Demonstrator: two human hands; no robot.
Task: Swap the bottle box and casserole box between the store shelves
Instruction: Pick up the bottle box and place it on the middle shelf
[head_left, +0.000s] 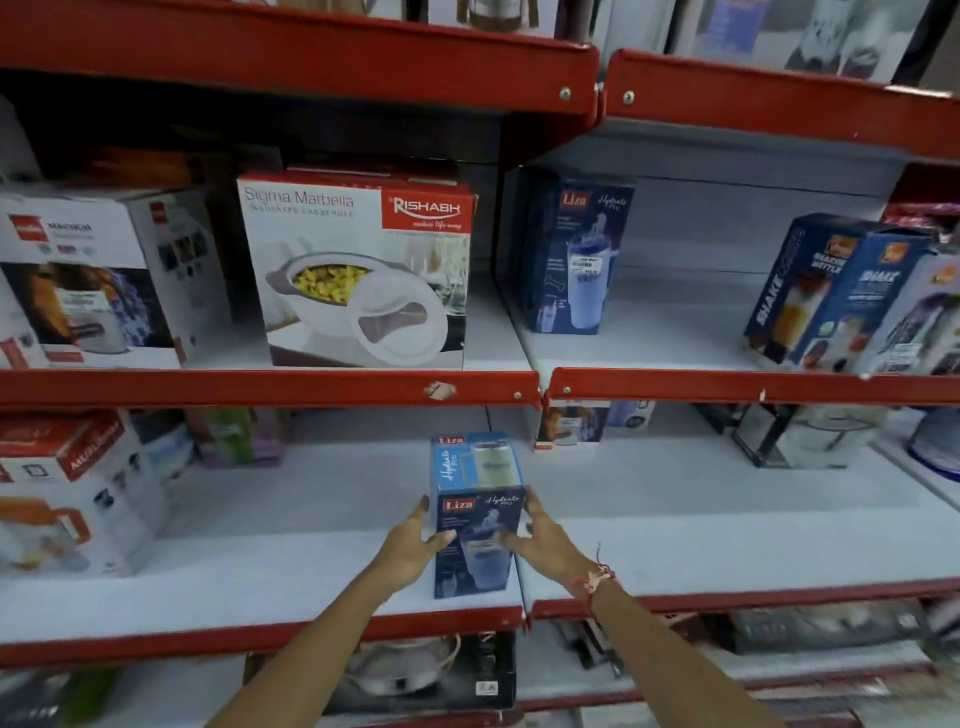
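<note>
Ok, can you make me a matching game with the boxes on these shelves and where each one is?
Things:
1. casserole box
2. bottle box between both hands
3. second Liza box
4. shaker bottle boxes

Places:
A. upper shelf, far right
B. lower shelf, held on both sides by the left hand and right hand
C. upper shelf, left bay
D. upper shelf, right bay, by the divider

Pairs: 1-C, 2-B, 3-D, 4-A
</note>
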